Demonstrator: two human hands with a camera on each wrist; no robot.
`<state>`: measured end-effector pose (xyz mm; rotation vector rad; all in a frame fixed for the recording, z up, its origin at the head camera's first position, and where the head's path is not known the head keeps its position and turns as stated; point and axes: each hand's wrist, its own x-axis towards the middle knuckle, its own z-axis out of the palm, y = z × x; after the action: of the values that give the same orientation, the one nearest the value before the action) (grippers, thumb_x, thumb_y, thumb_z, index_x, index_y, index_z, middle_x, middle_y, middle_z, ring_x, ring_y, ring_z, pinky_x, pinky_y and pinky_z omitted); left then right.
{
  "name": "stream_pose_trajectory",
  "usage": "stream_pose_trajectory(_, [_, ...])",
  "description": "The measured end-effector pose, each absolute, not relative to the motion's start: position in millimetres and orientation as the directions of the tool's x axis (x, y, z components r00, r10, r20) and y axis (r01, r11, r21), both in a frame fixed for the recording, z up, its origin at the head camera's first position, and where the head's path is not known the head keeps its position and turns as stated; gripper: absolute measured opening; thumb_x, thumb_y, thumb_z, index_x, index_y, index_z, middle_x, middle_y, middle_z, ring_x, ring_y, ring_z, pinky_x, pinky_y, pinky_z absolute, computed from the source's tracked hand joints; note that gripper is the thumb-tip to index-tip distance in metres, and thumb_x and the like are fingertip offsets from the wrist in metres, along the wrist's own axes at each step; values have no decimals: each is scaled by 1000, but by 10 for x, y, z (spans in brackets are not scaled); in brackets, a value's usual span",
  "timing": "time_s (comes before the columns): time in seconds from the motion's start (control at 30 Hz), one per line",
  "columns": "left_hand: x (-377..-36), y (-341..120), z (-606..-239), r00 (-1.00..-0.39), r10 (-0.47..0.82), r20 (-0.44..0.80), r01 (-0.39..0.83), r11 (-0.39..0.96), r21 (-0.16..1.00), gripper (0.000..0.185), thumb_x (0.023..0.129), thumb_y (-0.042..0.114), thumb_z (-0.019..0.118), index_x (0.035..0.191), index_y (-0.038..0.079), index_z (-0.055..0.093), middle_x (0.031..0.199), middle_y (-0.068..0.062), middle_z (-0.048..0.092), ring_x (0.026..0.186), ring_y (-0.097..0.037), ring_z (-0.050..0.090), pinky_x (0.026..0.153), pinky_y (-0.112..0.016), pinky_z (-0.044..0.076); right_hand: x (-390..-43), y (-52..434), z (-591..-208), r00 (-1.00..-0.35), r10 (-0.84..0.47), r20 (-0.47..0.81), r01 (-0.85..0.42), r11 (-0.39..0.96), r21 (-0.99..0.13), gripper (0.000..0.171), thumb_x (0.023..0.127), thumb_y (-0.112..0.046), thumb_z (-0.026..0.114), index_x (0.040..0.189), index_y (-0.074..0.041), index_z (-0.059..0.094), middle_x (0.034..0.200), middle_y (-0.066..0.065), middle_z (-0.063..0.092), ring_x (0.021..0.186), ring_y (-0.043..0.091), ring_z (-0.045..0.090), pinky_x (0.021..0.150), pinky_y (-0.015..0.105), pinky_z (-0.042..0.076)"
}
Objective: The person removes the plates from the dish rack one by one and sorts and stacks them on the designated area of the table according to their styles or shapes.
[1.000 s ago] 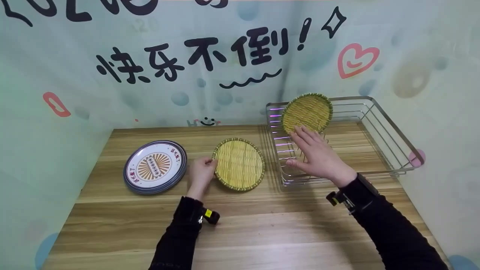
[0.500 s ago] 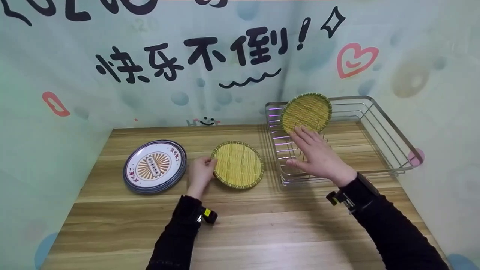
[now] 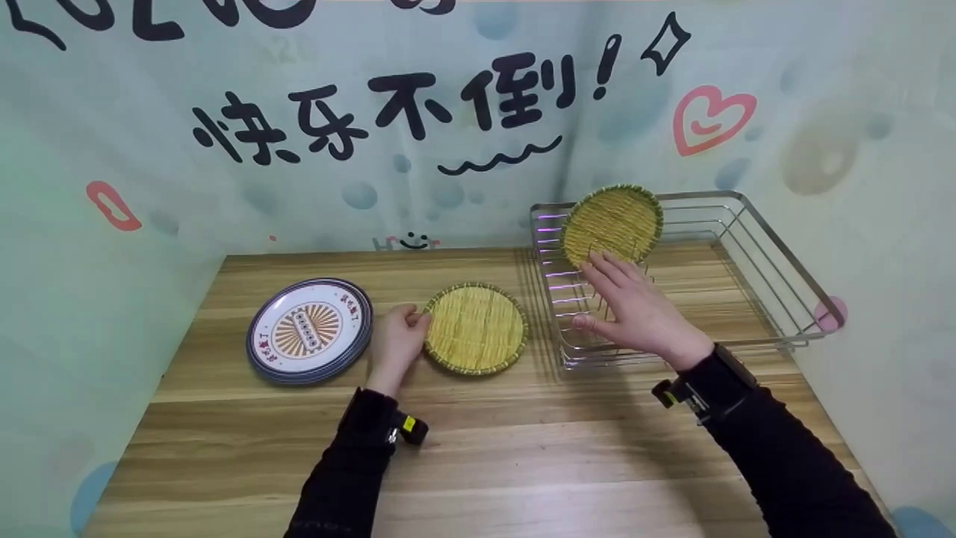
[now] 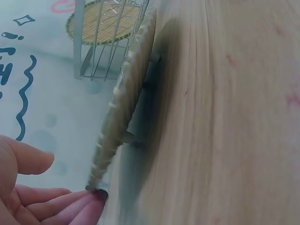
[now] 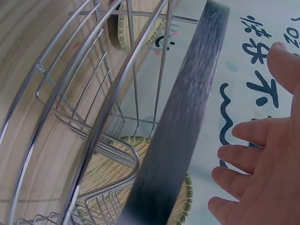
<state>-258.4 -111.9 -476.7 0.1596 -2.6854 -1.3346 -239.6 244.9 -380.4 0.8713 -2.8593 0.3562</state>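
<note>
A round woven bamboo tray (image 3: 476, 330) lies at the middle of the table, a little above the wood on small stubs seen in the left wrist view. My left hand (image 3: 398, 340) is at its left rim. In the left wrist view the fingertips (image 4: 96, 201) are right at the rim, and the thumb stands apart from it. A second woven tray (image 3: 614, 224) leans upright at the back left of the wire basket (image 3: 792, 258). My right hand (image 3: 635, 310) is held over the basket's front left part, fingers spread and holding nothing, its fingertips overlapping that tray's lower edge in the head view.
A stack of white plates (image 3: 310, 332) with blue rims is left of my left hand. The basket's metal rim (image 5: 173, 126) runs close beside my right hand. A printed backdrop (image 3: 299, 202) rises behind the wooden table (image 3: 493, 463).
The middle tray has tipped to lie flatter, its far edge coming down. My left hand has shifted very slightly left. The right hand has stayed in place.
</note>
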Motion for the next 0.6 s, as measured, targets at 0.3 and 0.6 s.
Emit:
stream_pose_trajectory(0.3, [-2529,-1121,-4699,-988,-107,112,23,616,787,48,94,21,65,131,-9,56,119,-24,66,108,-34,65,97,-43,51,-2423,2465,-3746,-832,-524,183,-553,811,-190,84,94,-50,62,151,4,33,156,26,28,145,42,20,118,57,15])
stream_pose_trajectory(0.6, [-2458,-1123,-4598,-996,-42,74,28,662,749,56,95,24,66,138,-7,50,127,-26,61,116,-37,60,101,-48,47,-2493,2485,-3708,-840,-514,173,-541,819,-194,84,94,-46,64,152,4,29,158,25,25,146,42,18,119,55,12])
